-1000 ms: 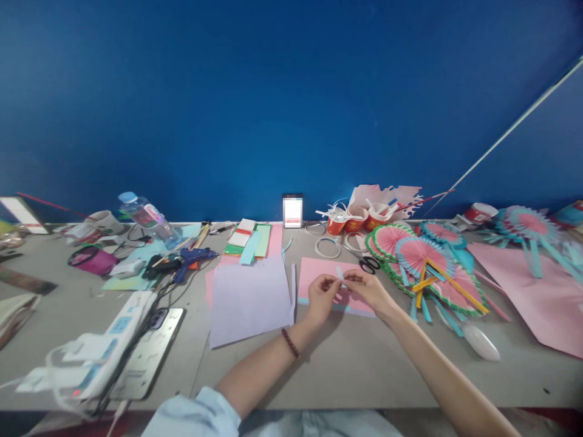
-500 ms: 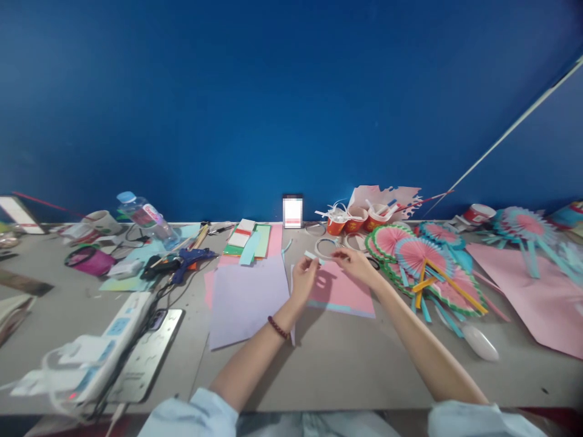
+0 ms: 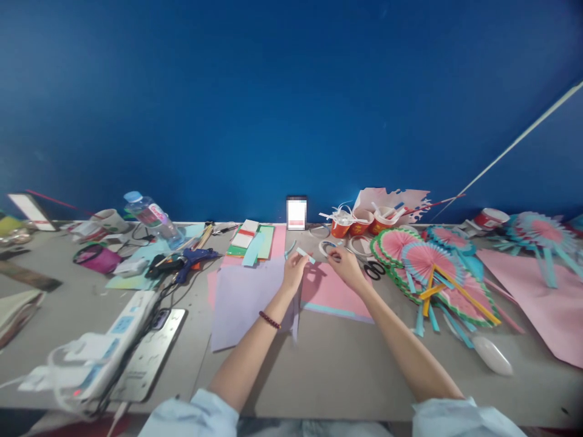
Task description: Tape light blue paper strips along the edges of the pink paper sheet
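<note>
My left hand point(image 3: 295, 271) pinches a small pale strip point(image 3: 306, 254) above the papers in the middle of the table. Just right of it, my right hand point(image 3: 345, 265) has its fingers drawn together beside a white tape roll point(image 3: 327, 247); what they hold, if anything, is too small to make out. Below both hands lies a pink sheet point(image 3: 337, 294) with a light blue edge. A lavender sheet point(image 3: 246, 303) is to the left, partly beneath my left forearm. Black scissors point(image 3: 374, 271) rest right of my right hand.
Pleated paper fans point(image 3: 426, 261) and a white glue bottle point(image 3: 493, 355) lie on the right. Red cups point(image 3: 361, 222) stand at the back. To the left are a blue glue gun point(image 3: 194, 262), a power strip point(image 3: 109, 346), a phone point(image 3: 150, 358) and a bottle point(image 3: 152, 215).
My hands have moved slightly apart; the pale strip now sticks out to the right of my left fingertips. My right hand has drawn down a little, and more of the scissors shows.
</note>
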Tool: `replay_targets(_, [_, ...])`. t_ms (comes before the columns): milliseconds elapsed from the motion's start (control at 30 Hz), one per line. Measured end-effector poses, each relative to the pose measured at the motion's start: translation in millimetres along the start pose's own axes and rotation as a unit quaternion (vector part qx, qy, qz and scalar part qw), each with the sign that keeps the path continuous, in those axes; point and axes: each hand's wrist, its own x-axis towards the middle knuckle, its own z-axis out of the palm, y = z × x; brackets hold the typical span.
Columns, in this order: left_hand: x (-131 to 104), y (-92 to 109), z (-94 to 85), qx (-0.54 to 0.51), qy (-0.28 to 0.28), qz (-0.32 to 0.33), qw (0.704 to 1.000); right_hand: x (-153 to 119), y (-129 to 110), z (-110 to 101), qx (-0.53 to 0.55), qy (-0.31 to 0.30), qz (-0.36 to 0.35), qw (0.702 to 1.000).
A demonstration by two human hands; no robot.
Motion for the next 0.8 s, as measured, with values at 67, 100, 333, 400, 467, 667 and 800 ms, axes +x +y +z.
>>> replay_targets(67, [0.1,1.6,-1.0,0.010,-0.009,0.021,1.000,-0.5,-3.3,-4.5,0.060,-0.010,0.024,0.998])
replay_targets(100, [-0.3,2.9,-1.5,0.015,-0.015,0.036,0.999,-0.8,-6.2,-6.9,0.106,-0.025,0.040,0.993])
replay_targets(333, [-10.4,17.8,-2.0,0.064,-0.067,0.150,0.984,-3.5,-32.1,-15.9,0.273,-0.078,0.095,0.954])
replay_targets(400, [-12.7,20.7,-1.2,0.077,-0.068,0.162,0.981,-3.4,-34.3,-15.9,0.269,-0.065,0.080,0.958])
replay_targets(467, [-13.6,20.7,-0.8,0.089,-0.059,0.163,0.981,-3.1,-34.0,-15.2,0.254,-0.055,0.065,0.963])
replay_targets(667, [-13.2,10.6,-1.7,0.124,-0.017,0.173,0.977,-5.1,-32.4,-10.5,0.239,-0.060,0.056,0.968])
replay_targets(800, [-16.0,9.2,-0.7,0.132,-0.023,0.185,0.974,-7.7,-33.2,-8.6,0.255,-0.073,0.075,0.961])
